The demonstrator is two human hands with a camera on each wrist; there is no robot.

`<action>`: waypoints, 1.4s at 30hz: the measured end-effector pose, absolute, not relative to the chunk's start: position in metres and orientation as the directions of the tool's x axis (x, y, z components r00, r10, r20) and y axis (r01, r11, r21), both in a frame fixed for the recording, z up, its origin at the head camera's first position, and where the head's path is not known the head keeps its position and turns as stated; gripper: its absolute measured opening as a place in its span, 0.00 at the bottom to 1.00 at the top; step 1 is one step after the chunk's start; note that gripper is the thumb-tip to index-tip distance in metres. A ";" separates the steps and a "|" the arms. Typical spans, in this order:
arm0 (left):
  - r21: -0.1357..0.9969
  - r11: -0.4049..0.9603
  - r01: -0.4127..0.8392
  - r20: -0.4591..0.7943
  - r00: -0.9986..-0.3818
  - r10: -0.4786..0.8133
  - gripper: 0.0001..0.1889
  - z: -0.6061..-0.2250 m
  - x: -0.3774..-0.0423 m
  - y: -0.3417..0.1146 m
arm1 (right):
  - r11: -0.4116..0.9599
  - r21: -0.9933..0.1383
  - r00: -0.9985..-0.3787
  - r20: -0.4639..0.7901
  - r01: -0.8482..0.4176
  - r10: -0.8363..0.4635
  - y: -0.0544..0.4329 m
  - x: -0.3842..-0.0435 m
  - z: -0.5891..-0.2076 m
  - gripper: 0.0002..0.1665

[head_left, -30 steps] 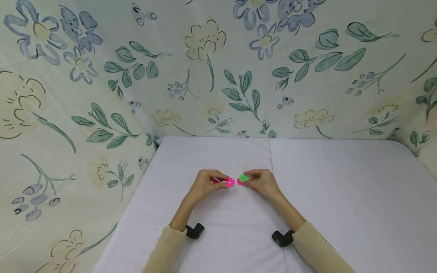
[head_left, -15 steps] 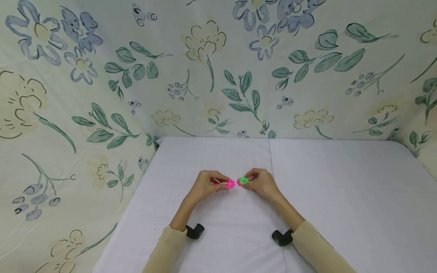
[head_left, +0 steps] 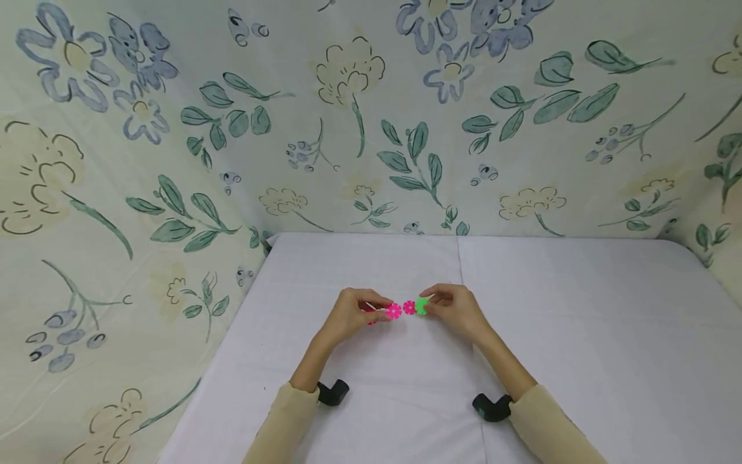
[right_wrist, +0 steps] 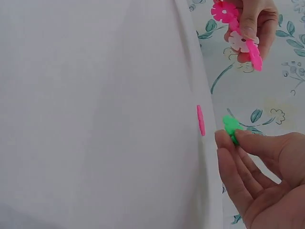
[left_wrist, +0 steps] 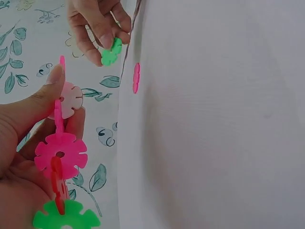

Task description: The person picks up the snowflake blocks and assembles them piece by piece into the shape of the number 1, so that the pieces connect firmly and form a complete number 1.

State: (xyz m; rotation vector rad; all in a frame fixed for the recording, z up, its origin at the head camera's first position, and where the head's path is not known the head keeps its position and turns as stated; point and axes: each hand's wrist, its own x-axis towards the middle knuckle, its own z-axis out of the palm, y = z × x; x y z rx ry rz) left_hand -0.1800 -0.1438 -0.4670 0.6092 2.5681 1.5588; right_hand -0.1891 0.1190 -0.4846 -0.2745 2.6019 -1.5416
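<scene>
My left hand (head_left: 350, 316) pinches a chain of interlocking flower-shaped plastic discs (left_wrist: 72, 148) between thumb and fingers. Pink, white, red and green pieces run down across the palm in the left wrist view, slotted into each other at right angles. A pink piece (head_left: 394, 311) forms its right end. Between the thumb and fingertips of my right hand (head_left: 460, 312) is a single green notched disc (right_wrist: 232, 126). A loose pink disc (head_left: 409, 307) lies on the white cloth between the hands. Both wrist views show it edge-on, apart from the green one.
White cloth covers the table (head_left: 580, 322), with a crease running front to back near the middle. Floral curtains (head_left: 371, 129) hang behind it and on both sides. A black wrist-camera mount (head_left: 333, 392) sits at the left cuff, another (head_left: 491, 407) at the right.
The right hand has moved to the right with the green disc, which overlapped the loose pink disc before and now uncovers most of it. The left hand has barely shifted.
</scene>
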 end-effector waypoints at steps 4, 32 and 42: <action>0.867 0.405 0.289 0.132 -0.918 0.374 0.12 -0.465 -0.180 -0.142 | 0.370 -0.921 -0.966 0.023 -0.121 -0.258 0.127 -0.184 -0.478 0.15; 0.882 0.377 0.284 0.106 -0.898 0.428 0.13 -0.458 -0.179 -0.137 | 0.151 -0.964 -0.959 0.185 -0.219 -0.215 0.110 -0.155 -0.475 0.13; 0.884 0.369 0.287 0.111 -0.896 0.429 0.12 -0.457 -0.179 -0.138 | 0.124 -0.966 -0.960 0.200 -0.226 -0.194 0.108 -0.152 -0.478 0.13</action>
